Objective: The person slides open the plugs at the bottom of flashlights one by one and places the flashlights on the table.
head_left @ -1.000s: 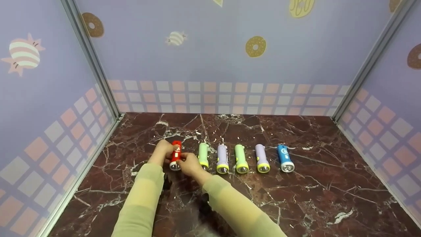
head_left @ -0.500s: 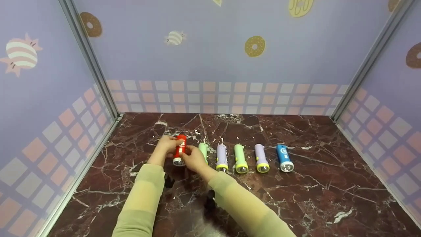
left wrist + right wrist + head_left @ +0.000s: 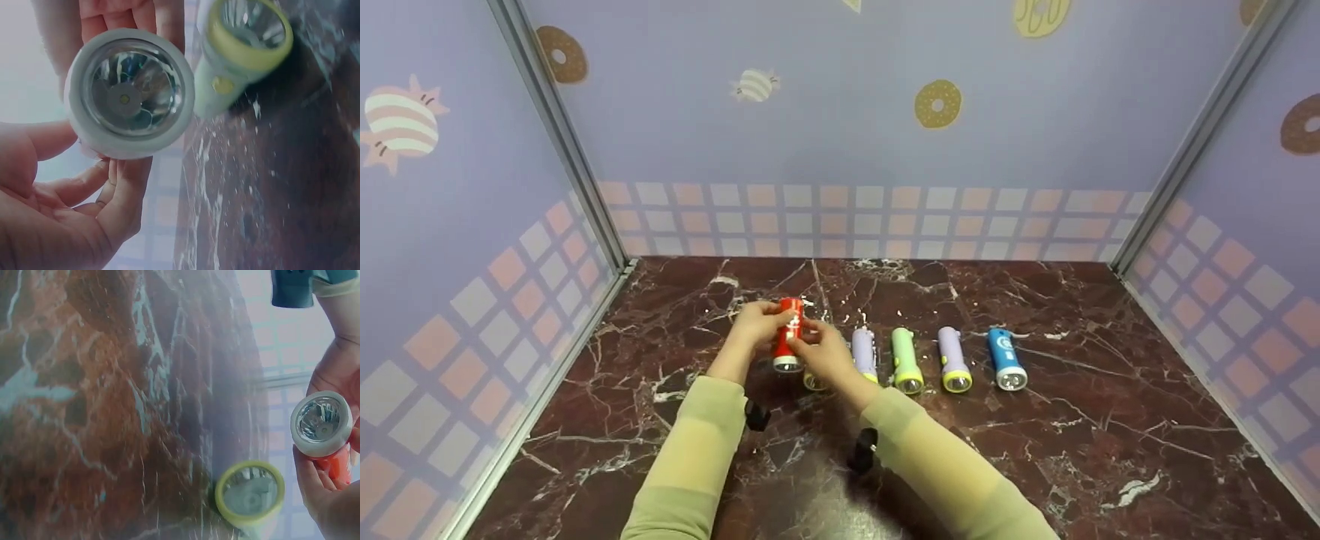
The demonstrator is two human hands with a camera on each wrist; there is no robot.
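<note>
Both hands hold a red flashlight (image 3: 790, 326) with a white-rimmed lens, raised off the table, its lens end toward the person. The left hand (image 3: 759, 324) grips it from the left. My right hand (image 3: 829, 354) pinches it from the right, thumb and fingers on its body. In the left wrist view the white lens rim (image 3: 129, 147) faces the camera, with fingers around the body behind it. A light green flashlight (image 3: 815, 381) with a yellow rim lies just below, mostly hidden by the right hand and the red flashlight.
To the right lie a purple flashlight (image 3: 863, 349), a green flashlight (image 3: 904, 352), another purple flashlight (image 3: 951, 349) and a blue flashlight (image 3: 1005, 356), in a row. Patterned walls (image 3: 840, 150) enclose the dark red marble table (image 3: 1035, 465) at the back and sides.
Both hands have lifted the red flashlight off the table and moved it right and slightly away, from the left end of the row to over the nearest green flashlight.
</note>
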